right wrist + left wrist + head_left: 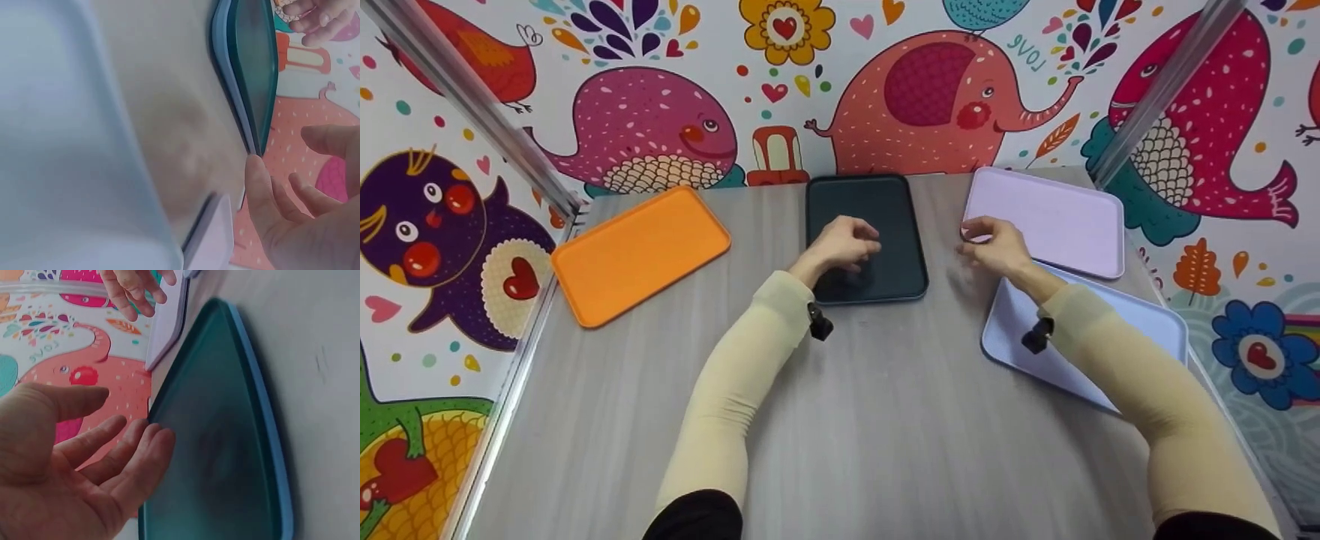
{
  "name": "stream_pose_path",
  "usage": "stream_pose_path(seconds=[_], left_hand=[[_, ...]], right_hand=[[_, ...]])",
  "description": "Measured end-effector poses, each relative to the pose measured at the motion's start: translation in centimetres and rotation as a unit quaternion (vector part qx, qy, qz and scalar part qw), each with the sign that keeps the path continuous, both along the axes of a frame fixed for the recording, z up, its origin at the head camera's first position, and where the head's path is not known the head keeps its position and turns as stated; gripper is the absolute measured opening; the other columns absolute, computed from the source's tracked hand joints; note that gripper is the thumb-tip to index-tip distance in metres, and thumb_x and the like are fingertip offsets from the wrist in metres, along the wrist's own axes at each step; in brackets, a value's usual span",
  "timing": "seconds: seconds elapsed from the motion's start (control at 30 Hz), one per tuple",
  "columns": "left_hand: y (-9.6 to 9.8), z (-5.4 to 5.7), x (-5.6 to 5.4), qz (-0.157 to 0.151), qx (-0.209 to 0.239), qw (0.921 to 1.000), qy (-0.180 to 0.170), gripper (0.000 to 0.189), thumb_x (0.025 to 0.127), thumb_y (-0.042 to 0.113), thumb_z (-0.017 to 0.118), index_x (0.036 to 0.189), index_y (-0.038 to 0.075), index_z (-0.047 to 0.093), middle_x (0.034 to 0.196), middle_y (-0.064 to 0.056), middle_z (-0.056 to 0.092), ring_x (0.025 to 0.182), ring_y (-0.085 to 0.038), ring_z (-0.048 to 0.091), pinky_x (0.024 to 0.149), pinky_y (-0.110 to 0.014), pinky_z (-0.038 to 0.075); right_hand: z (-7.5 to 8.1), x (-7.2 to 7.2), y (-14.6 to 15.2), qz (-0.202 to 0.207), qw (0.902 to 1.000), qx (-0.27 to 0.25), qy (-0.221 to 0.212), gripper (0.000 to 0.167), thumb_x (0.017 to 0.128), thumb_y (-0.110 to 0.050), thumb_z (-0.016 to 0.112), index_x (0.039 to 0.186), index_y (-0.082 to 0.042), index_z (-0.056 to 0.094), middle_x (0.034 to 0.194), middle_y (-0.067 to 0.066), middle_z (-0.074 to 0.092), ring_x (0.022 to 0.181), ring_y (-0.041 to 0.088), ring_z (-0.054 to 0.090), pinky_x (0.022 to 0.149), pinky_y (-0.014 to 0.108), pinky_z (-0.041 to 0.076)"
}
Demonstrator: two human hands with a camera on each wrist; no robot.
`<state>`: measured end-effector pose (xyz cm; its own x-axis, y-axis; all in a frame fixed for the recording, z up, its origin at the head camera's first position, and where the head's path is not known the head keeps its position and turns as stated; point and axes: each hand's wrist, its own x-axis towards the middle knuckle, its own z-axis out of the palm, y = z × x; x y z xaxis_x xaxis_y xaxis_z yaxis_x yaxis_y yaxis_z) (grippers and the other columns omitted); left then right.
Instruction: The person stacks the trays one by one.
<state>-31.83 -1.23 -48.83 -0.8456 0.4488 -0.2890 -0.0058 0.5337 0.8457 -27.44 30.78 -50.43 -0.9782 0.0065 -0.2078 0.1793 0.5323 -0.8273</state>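
Observation:
My left hand (pixel 846 244) is over a dark green rectangular tray (pixel 898 232), its fingers loosely bent with nothing between them. In the left wrist view, a light blue edge (pixel 279 464) shows beneath the dark tray's rim. Between that tray and a lilac tray (pixel 1065 225), my right hand (pixel 999 246) hovers with relaxed, parted fingers, holding nothing. Its fingertips overlap the lilac tray's left edge in the head view. Below my right wrist lies a pale blue tray (pixel 1011 322), partly hidden by the forearm.
An orange tray (pixel 641 259) lies angled at the left of the grey wood-grain table (pixel 855 420). Walls with cartoon animals (pixel 660 127) enclose the table at the back and sides. Metal posts (pixel 1162 97) stand at the back corners.

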Motion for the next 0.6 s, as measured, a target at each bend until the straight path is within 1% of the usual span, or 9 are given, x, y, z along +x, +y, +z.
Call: stream_pose_path(seconds=[0.13, 0.3, 0.4, 0.53, 0.6], left_hand=[[1.5, -0.4, 0.3, -0.023, 0.005, 0.9997, -0.007, 0.043, 0.111, 0.020, 0.069, 0.151, 0.002, 0.067, 0.145, -0.018, 0.071, 0.128, -0.033, 0.074, 0.101, -0.045, 0.069], [3.1, -0.8, 0.6, -0.039, 0.008, 0.9992, -0.009, 0.042, 0.110, 0.016, 0.069, 0.150, 0.001, 0.067, 0.145, -0.019, 0.072, 0.124, -0.033, 0.076, 0.098, -0.044, 0.070], [4.4, -0.9, 0.8, -0.040, 0.013, 0.9990, -0.011, 0.040, 0.109, 0.015, 0.070, 0.147, 0.002, 0.069, 0.142, -0.017, 0.074, 0.120, -0.031, 0.077, 0.096, -0.043, 0.070], [6.3, -0.8, 1.3, -0.033, 0.031, 0.9988, -0.020, 0.037, 0.109, 0.013, 0.072, 0.144, 0.002, 0.072, 0.133, -0.016, 0.076, 0.112, -0.029, 0.077, 0.096, -0.046, 0.070], [7.1, -0.7, 1.6, -0.033, 0.037, 0.9984, -0.026, 0.037, 0.109, 0.013, 0.072, 0.144, 0.001, 0.072, 0.130, -0.017, 0.076, 0.111, -0.030, 0.076, 0.097, -0.048, 0.070]], right_hand=[[0.4, 1.0, 2.0, -0.004, 1.0000, 0.005, -0.007, 0.058, 0.104, -0.015, 0.076, 0.157, 0.001, 0.057, 0.157, 0.027, 0.059, 0.122, 0.032, 0.066, 0.082, 0.022, 0.065], [0.7, 1.7, 4.3, -0.006, 0.9998, 0.005, -0.019, 0.062, 0.106, -0.021, 0.075, 0.161, 0.000, 0.054, 0.161, 0.026, 0.056, 0.124, 0.029, 0.062, 0.084, 0.018, 0.064], [1.1, 2.4, 6.0, -0.008, 0.9994, 0.020, -0.026, 0.065, 0.107, -0.027, 0.075, 0.162, -0.001, 0.052, 0.164, 0.027, 0.053, 0.127, 0.027, 0.060, 0.086, 0.016, 0.064], [2.0, 3.3, 8.9, -0.003, 0.9983, 0.044, -0.039, 0.067, 0.110, -0.030, 0.073, 0.164, 0.001, 0.049, 0.167, 0.029, 0.050, 0.127, 0.025, 0.058, 0.088, 0.016, 0.063], [2.5, 3.7, 10.4, 0.005, 0.9970, 0.056, -0.053, 0.069, 0.111, -0.031, 0.071, 0.166, 0.002, 0.046, 0.169, 0.031, 0.047, 0.127, 0.025, 0.058, 0.088, 0.014, 0.062]])
